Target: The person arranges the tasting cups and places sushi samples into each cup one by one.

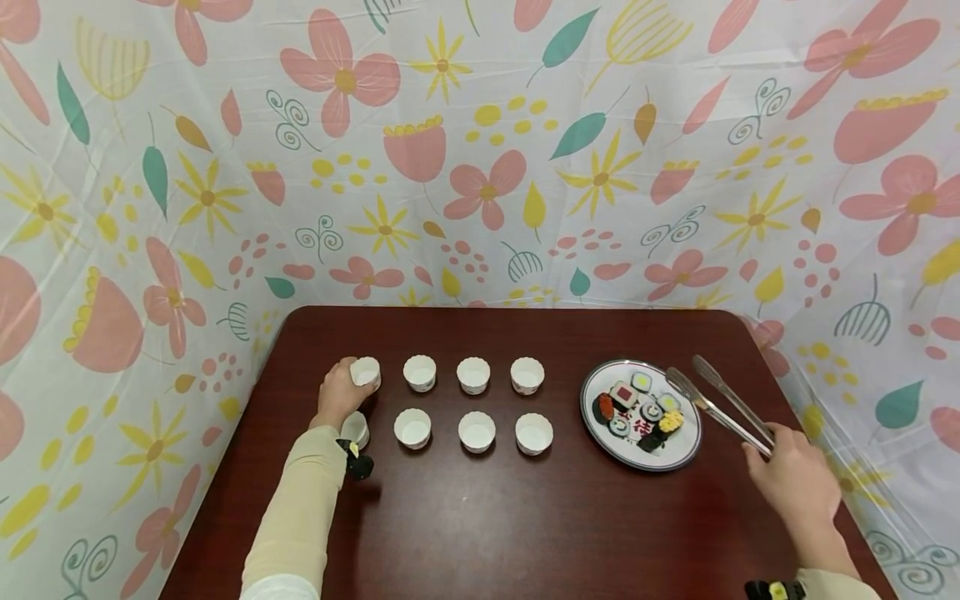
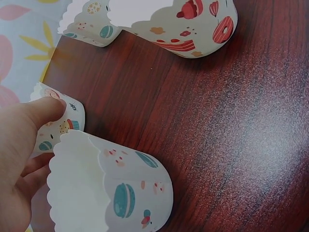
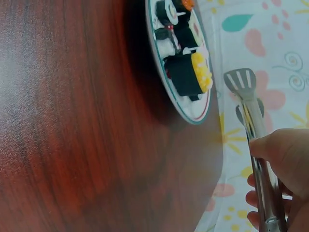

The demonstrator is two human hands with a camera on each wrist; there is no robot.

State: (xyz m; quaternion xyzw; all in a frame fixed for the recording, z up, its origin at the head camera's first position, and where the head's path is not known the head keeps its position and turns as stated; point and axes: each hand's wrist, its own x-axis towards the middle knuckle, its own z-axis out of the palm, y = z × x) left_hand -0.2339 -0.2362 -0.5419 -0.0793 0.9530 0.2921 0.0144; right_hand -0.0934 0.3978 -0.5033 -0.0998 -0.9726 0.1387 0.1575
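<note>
Eight white paper cups stand on the brown desk (image 1: 465,517) in two rows of four. The left hand (image 1: 339,393) grips the leftmost cup of the far row (image 1: 366,372), thumb against its printed wall. Directly nearer, the leftmost cup of the near row (image 1: 356,428) is partly hidden by that arm. The right hand (image 1: 798,477) holds metal tongs (image 3: 264,186), their tips apart beside the right edge of the plate (image 1: 598,436). On the plate lie several sushi pieces, one yellow-topped (image 1: 671,422), one red-topped (image 1: 604,407). Contact between tongs and plate cannot be determined.
</note>
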